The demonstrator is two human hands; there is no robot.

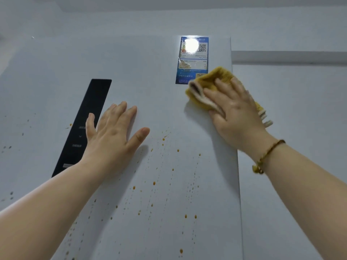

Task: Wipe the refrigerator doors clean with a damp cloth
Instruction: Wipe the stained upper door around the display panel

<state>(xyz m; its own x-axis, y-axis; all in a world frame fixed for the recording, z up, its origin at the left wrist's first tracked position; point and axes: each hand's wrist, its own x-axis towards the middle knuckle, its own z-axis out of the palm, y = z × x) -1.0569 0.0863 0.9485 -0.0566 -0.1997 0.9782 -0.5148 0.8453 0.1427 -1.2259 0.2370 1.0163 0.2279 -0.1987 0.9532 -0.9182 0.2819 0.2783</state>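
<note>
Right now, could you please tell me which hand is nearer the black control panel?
Left. The left hand lies flat on the refrigerator door, little finger at the edge of the control panel; the right hand presses the yellow cloth well off to the panel's right.

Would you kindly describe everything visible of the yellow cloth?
The cloth is mustard-yellow and fuzzy, its pale cream side showing at a fold. Bunched, it is pressed against the refrigerator door under the flat right hand. Its edge overlaps the lower right corner of the blue label; a striped bit pokes out beyond the hand.
</note>
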